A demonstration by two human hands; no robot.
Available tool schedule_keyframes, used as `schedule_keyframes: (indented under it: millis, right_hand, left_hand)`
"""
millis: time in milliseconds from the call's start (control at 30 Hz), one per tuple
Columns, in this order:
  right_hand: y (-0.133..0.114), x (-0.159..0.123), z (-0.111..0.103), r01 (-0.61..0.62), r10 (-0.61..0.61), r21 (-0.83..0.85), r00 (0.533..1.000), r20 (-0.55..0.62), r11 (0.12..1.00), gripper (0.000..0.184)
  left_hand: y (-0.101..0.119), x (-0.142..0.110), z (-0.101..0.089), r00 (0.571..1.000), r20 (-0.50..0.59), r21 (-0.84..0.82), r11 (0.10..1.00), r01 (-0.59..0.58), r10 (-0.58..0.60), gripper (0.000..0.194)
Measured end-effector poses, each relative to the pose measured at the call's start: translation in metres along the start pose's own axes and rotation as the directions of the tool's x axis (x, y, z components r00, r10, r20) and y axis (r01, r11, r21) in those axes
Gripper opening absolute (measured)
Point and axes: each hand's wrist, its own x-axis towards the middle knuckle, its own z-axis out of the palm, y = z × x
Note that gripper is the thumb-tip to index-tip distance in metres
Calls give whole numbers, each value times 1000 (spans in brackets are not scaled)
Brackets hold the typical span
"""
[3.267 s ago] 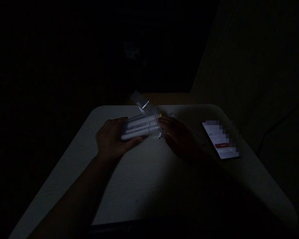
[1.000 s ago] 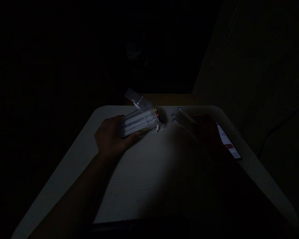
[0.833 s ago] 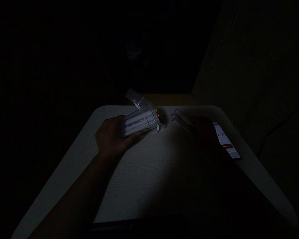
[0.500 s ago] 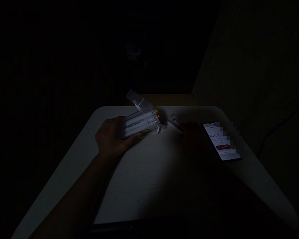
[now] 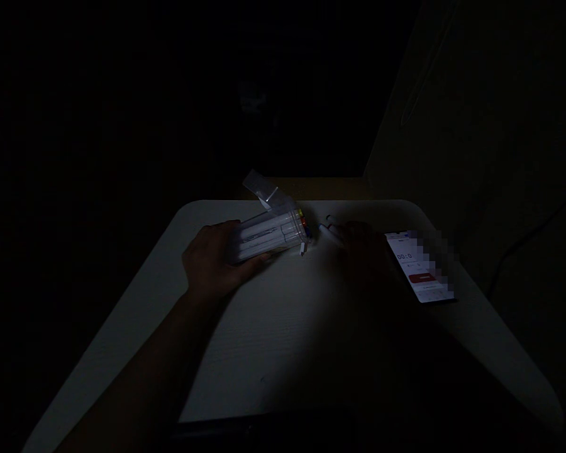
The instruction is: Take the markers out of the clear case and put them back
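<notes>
My left hand (image 5: 212, 259) is closed around a clear plastic case (image 5: 268, 234) lying on its side, its hinged lid (image 5: 265, 187) tilted open at the far end. White-barrelled markers show inside, with yellow, orange and blue tips at the case's mouth. To the right, in deep shadow, my right hand (image 5: 362, 246) has its fingers closed on a white marker (image 5: 330, 234) that points toward the mouth of the case. A second pen-like piece (image 5: 330, 219) with a dark end lies just beyond it, partly hidden by the fingers.
A lit phone (image 5: 419, 270) showing a timer lies right of my right hand on the pale table (image 5: 245, 340). A dark flat object (image 5: 217, 429) sits along the near edge. A cable (image 5: 514, 251) hangs at the right. The surroundings are very dark.
The case and my left hand have shifted slightly to the right. My right hand's fingers have moved a little, and the marker has changed angle slightly beside the case's mouth.
</notes>
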Motion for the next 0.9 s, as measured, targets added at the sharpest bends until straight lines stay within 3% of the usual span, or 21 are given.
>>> schedule_keyframes:
  millis: [267,400,500,600,900]
  right_hand:
    - [-15,0,9,92,-88,67,994,-59,994,52]
    - [-19,2,-10,147,-108,183,972,-207,972,48]
    - [-28,2,-27,277,-178,279,926,-333,920,39]
    - [-35,2,-33,350,-217,342,903,-370,872,30]
    - [-36,3,-27,378,-240,333,890,-389,864,25]
  left_hand:
    - [0,0,0,1000,-12,22,1000,-7,7,68]
    - [1,1,-2,999,29,3,999,-43,43,67]
    - [1,1,-2,996,18,-15,996,-92,92,69]
    - [0,1,-1,992,-8,-21,992,-124,124,69]
    - [0,3,-1,986,-8,-7,986,-167,167,69]
